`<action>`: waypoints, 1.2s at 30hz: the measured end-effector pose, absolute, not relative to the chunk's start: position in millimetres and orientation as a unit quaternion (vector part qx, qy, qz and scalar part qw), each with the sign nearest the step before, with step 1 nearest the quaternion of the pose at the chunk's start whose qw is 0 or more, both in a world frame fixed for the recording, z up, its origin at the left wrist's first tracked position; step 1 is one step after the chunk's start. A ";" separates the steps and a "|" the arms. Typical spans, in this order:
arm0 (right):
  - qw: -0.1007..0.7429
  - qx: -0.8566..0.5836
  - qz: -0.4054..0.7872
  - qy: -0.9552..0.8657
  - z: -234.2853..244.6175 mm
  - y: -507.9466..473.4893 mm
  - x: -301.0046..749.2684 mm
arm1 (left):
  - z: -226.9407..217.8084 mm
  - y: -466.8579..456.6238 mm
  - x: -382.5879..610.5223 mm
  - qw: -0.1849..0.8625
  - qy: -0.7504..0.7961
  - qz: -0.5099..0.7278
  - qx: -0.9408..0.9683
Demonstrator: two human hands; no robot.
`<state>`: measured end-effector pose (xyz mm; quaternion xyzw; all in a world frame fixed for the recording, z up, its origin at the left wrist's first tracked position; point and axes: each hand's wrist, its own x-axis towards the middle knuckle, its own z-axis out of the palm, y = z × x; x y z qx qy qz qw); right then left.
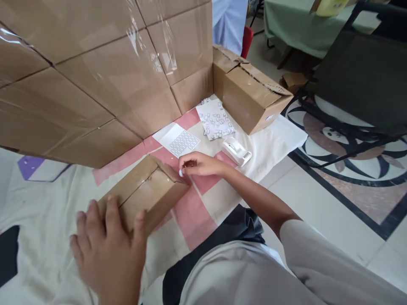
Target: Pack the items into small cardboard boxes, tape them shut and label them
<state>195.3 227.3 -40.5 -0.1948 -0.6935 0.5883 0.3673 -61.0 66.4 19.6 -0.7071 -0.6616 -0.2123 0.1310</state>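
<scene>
A small closed cardboard box (143, 190) lies at a slant on the pink-and-cream cloth. Across its near end my left hand (108, 245) is spread, thumb along one side and fingers over the other, gripping it. My right hand (193, 164), beside the box's far end, pinches a small white sticker (181, 173) between thumb and fingertips. Just beyond that hand is a white sheet printed with rows of small outlined labels (184, 143). Further off lies a pile of paper with scattered label outlines (216, 118). A white tape dispenser (236, 151) sits right of my right hand.
Stacked, taped cardboard boxes (111, 80) form a wall at the back left. Another cardboard box (251, 93) stands at the table's right end. A dark chair (365, 76) is on the right. A purple-and-white item (41, 167) lies at the left.
</scene>
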 end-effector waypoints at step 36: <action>0.480 -0.296 0.658 -0.499 -68.9 149.9 154.3 | 26.1 72.2 -63.9 0.094 -0.679 -0.203 -0.699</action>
